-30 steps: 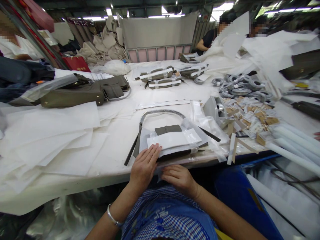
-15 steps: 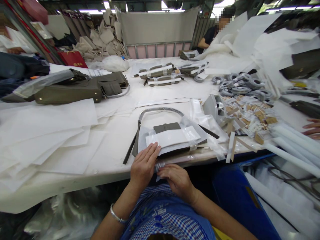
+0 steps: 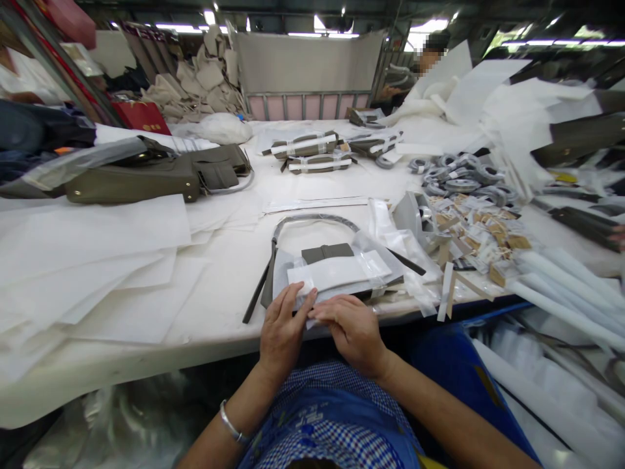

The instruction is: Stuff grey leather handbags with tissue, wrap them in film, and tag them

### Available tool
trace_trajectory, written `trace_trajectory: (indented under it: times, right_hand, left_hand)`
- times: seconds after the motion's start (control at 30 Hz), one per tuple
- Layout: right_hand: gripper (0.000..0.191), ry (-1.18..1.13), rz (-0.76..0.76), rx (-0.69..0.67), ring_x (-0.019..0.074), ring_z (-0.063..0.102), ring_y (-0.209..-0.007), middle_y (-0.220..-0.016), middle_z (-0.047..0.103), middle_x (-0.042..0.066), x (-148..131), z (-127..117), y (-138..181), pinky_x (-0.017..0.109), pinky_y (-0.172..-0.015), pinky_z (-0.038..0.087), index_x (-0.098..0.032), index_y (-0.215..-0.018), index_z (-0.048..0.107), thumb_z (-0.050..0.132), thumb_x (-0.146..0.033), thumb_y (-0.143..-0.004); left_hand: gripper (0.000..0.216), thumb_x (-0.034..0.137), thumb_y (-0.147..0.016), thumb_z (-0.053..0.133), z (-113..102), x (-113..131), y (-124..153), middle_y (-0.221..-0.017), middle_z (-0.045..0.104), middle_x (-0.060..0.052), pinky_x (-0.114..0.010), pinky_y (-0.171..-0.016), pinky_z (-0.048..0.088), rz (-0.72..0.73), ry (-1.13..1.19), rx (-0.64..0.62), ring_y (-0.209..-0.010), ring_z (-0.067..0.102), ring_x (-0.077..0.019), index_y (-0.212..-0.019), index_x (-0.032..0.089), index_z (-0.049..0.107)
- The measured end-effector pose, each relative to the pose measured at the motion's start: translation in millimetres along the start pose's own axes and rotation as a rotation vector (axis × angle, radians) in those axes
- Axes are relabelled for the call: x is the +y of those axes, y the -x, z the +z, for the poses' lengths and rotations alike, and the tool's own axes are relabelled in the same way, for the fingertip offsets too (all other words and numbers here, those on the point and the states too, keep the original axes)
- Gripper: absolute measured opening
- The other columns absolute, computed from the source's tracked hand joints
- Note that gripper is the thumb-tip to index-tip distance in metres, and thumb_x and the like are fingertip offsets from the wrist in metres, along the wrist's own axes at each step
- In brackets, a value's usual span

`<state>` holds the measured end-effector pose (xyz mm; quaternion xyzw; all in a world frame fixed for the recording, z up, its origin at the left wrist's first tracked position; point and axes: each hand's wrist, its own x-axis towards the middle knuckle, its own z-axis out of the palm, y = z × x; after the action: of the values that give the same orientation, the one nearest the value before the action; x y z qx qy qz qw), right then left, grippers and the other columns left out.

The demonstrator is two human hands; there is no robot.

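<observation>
A dark olive handbag (image 3: 327,252) lies on the table before me, partly wrapped in white sheet and clear film. Its film-wrapped handle (image 3: 317,217) arches toward the far side, and a dark strap (image 3: 258,293) sticks out at the left. My left hand (image 3: 283,329) rests on the bag's near left part, fingers stretched out and thumb apart. Close beside it, my right hand (image 3: 355,332) is closed at the near edge, fingers pinched on a strip of clear tape (image 3: 310,322), mostly hidden under the fingertips.
White sheets (image 3: 122,273) spread over the left. Another olive bag (image 3: 131,182) lies behind them; wrapped bundles (image 3: 312,144) lie farther back. To the right are a tape dispenser (image 3: 415,215), grey coils (image 3: 459,176) and a heap of tags (image 3: 483,234). A co-worker (image 3: 430,52) is behind.
Both hands have come closer together at the bag's near edge. My right hand has moved up from below the edge with the tape strip, now pressed against the wrapping.
</observation>
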<state>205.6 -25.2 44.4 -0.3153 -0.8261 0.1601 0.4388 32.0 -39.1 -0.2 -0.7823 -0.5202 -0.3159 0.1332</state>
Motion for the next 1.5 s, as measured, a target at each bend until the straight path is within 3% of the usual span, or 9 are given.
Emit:
trace_trajectory:
  times: [0.13, 0.27, 0.53, 0.97, 1.17, 1.27, 1.37, 1.43, 1.5]
  right_hand:
    - [0.018, 0.063, 0.04, -0.001, 0.0163, 0.069, -0.094, -0.095, 0.075, 0.001, 5, 2, -19, 0.035, -0.091, 0.048, -0.024, -0.092, 0.066, 0.052, -0.014, -0.096]
    - [0.016, 0.144, 0.03, 0.003, 0.0204, 0.063, -0.109, -0.098, 0.075, 0.001, 10, 5, -35, 0.041, -0.1, 0.043, -0.024, -0.09, 0.067, 0.055, -0.014, -0.094]
    - [0.012, 0.24, 0.088, -0.075, 0.0252, 0.06, -0.115, -0.102, 0.074, 0.004, 27, 17, -49, 0.045, -0.101, 0.041, -0.023, -0.089, 0.067, 0.064, -0.011, -0.086]
    - [0.017, 0.291, 0.189, -0.462, 0.0241, 0.064, -0.098, -0.117, 0.071, -0.001, 47, 4, -93, 0.04, -0.083, 0.049, -0.023, -0.066, 0.068, 0.083, -0.028, -0.071]
    - [0.018, 0.265, 0.138, -0.337, 0.0209, 0.066, -0.097, -0.107, 0.073, 0.002, 50, 6, -86, 0.036, -0.086, 0.05, -0.021, -0.071, 0.066, 0.079, -0.031, -0.078]
    - [0.004, 0.142, 0.056, -0.252, 0.017, 0.065, -0.104, -0.112, 0.071, 0.002, 50, -17, -71, 0.03, -0.093, 0.05, -0.022, -0.09, 0.067, 0.07, -0.023, -0.087]
    - [0.017, 0.166, 0.099, -0.073, 0.0166, 0.064, -0.11, -0.118, 0.069, 0.003, 64, -70, -55, 0.03, -0.1, 0.048, -0.023, -0.109, 0.066, 0.061, -0.022, -0.092]
    - [0.023, 0.297, 0.247, 0.092, 0.0195, 0.064, -0.111, -0.121, 0.068, 0.005, 83, -117, -48, 0.033, -0.102, 0.047, -0.023, -0.115, 0.065, 0.06, -0.025, -0.093]
    - [0.03, 0.38, 0.531, 0.241, 0.0225, 0.062, -0.114, -0.13, 0.063, 0.009, 107, -164, -45, 0.036, -0.104, 0.046, -0.02, -0.121, 0.063, 0.06, -0.027, -0.091]
  left_hand:
    - [0.033, 0.015, -0.092, 0.059, 0, 1, 2, -0.117, 0.065, -0.01, -0.041, -0.098, 0.049, -0.013, 0.049, 0.047, -0.111, 0.06, -0.025, -0.124, 0.022, 0.063]
    - [0.02, 0.01, -0.092, 0.056, 0, -3, 3, -0.108, 0.067, -0.011, -0.038, -0.098, 0.05, 0.0, 0.118, 0.092, -0.109, 0.061, -0.0235, -0.109, 0.015, 0.065]
    - [0.022, 0.008, -0.091, 0.057, -8, -12, 4, -0.109, 0.069, -0.009, -0.035, -0.101, 0.051, 0.019, 0.309, 0.076, -0.113, 0.061, -0.0211, -0.111, 0.016, 0.061]
    - [0.039, 0.011, -0.092, 0.057, -8, -15, 8, -0.132, 0.062, -0.01, -0.039, -0.104, 0.049, 0.132, 0.154, -0.004, -0.119, 0.057, -0.0238, -0.131, 0.013, 0.055]
    - [0.04, 0.013, -0.093, 0.055, -14, -6, 0, -0.126, 0.066, -0.009, -0.04, -0.099, 0.053, 0.094, 0.08, 0.06, -0.119, 0.058, -0.0253, -0.134, 0.013, 0.052]
    - [0.045, 0.016, -0.095, 0.053, -16, -7, 0, -0.126, 0.066, -0.008, -0.039, -0.096, 0.054, 0.114, 0.079, 0.07, -0.117, 0.06, -0.0249, -0.14, 0.015, 0.048]
    - [0.049, 0.018, -0.096, 0.05, -15, -11, 0, -0.129, 0.064, -0.006, -0.038, -0.098, 0.052, 0.132, 0.083, 0.072, -0.119, 0.059, -0.0244, -0.144, 0.017, 0.043]
    - [0.049, 0.019, -0.097, 0.049, -13, -13, 0, -0.132, 0.063, -0.005, -0.037, -0.101, 0.049, 0.145, 0.086, 0.071, -0.12, 0.058, -0.0242, -0.146, 0.017, 0.041]
    - [0.05, 0.02, -0.098, 0.048, -12, -14, 0, -0.134, 0.061, -0.004, -0.037, -0.103, 0.047, 0.16, 0.079, 0.071, -0.121, 0.057, -0.0238, -0.147, 0.017, 0.039]
